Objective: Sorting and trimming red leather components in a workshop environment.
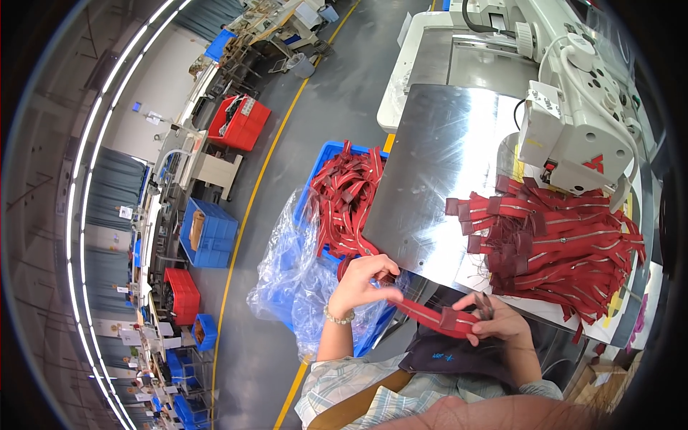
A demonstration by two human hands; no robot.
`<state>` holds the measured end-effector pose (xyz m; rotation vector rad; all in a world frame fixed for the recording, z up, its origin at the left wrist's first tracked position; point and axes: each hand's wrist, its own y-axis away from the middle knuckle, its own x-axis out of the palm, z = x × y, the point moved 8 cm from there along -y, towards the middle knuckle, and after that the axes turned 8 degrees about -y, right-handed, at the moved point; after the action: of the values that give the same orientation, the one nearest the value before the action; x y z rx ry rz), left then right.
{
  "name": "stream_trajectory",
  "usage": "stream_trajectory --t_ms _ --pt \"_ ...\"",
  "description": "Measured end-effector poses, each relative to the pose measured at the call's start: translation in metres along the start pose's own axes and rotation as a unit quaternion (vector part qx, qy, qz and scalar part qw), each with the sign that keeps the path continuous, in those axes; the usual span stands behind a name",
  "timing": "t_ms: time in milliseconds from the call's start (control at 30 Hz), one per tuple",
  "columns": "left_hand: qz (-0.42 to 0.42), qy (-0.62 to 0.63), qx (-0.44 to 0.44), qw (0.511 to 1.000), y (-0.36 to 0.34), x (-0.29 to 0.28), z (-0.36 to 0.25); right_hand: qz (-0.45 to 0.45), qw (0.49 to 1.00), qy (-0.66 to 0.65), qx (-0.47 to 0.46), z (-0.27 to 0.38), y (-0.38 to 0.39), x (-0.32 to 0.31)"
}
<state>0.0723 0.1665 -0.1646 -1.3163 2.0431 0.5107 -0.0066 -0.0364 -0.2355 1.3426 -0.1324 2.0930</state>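
Observation:
A red zipper (419, 312) with a pale line of teeth stretches between my two hands, in front of my body. My left hand (362, 287), a beaded bracelet at its wrist, is closed on the zipper's left part. At the other end, beside a dark red fabric tab, the fingers of my right hand (502, 322) pinch the strip. Something small and dark shows by the right fingers; I cannot make out what it is. Right of my hands, a thick pile of red zippers (566, 244) with dark red tabs lies on the machine table.
A white sewing machine (580, 129) stands over a shiny metal plate (430, 172). Left of the plate, more red zippers (344, 193) fill a blue crate (320, 154) with clear plastic film (287, 265) hanging over it. Red and blue bins (240, 122) line the floor beyond a yellow line.

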Motion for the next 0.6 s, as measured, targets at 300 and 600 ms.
stream_trajectory --t_ms 300,600 --pt "-0.144 -0.115 0.017 0.983 0.001 -0.014 0.044 0.065 0.99 0.118 -0.041 0.029 0.04 0.019" --pt "0.294 0.23 -0.129 0.919 0.047 0.011 0.085 0.242 0.938 0.243 0.052 0.018 0.063 0.029"
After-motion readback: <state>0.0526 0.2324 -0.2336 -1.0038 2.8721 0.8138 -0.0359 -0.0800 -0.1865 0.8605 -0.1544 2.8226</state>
